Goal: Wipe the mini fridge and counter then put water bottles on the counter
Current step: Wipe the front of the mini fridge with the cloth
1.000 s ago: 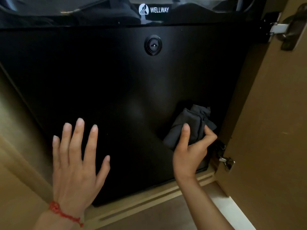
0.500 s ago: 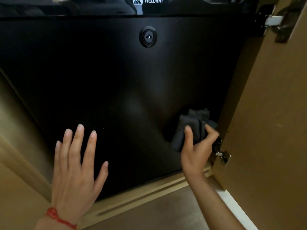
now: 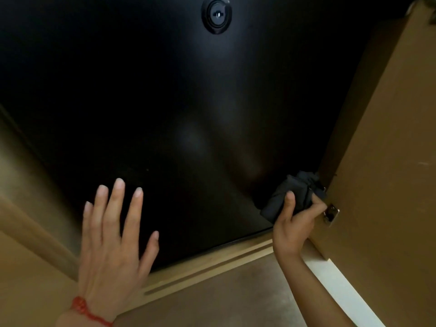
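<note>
The right hand (image 3: pixel 295 223) squeezes a bunched dark grey cloth (image 3: pixel 289 197) against the shiny black mini fridge door (image 3: pixel 165 102), low in its right corner. The cloth could snag on the small metal hinge (image 3: pixel 331 214) just beside it. The left hand (image 3: pixel 113 244) is spread flat and empty. No tabletop or bottles show.

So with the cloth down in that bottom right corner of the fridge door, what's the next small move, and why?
Probably a sweep leftward along the door's bottom edge. The right hand grips the bunched dark cloth at the lower right corner of the black mini fridge door, close to the cabinet hinge, so little room remains to the right. The left hand is spread open over the lower left.
</note>
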Demonstrator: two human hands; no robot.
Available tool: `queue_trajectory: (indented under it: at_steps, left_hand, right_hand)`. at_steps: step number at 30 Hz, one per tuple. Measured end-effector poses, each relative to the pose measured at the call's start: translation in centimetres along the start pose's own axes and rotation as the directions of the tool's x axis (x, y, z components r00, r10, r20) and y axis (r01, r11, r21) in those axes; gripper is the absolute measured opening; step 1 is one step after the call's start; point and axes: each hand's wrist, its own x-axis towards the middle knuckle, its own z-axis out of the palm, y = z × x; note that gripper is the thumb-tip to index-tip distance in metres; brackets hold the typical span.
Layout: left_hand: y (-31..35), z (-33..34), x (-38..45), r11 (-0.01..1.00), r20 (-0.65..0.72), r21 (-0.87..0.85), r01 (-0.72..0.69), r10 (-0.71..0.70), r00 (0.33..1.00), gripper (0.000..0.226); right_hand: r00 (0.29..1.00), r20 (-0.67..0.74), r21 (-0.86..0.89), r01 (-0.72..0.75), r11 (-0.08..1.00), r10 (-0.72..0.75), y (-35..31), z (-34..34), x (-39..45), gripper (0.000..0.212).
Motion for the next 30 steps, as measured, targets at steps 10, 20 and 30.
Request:
queue_trajectory:
  at_steps: [10, 20, 30]
  left_hand:
    - [-0.2, -0.1, -0.6, 1.0, -0.009, -0.028, 0.006, -0.006, 1.0, 0.066]
    - [-0.4, -0.7, -1.1, 0.999, 0.024, -0.018, 0.046, -0.046, 0.999, 0.065]
    - [-2.4, -4.4, -1.2, 0.996, -0.101, 0.069, 0.056, -0.049, 0.994, 0.061]
  right_hand:
    - [1.0, 0.016, 0.248, -0.001, 0.969, -0.003, -6.3, 4.9, -5.3, 0.035]
    - [0.804, 0.264, 0.069, 0.535, 0.842, -0.533, -10.1, 6.5, -7.1, 0.036]
    - [0.818, 0.206, 0.13, 0.522, 0.843, -0.538, -12.7, 7.5, -8.4, 0.037]
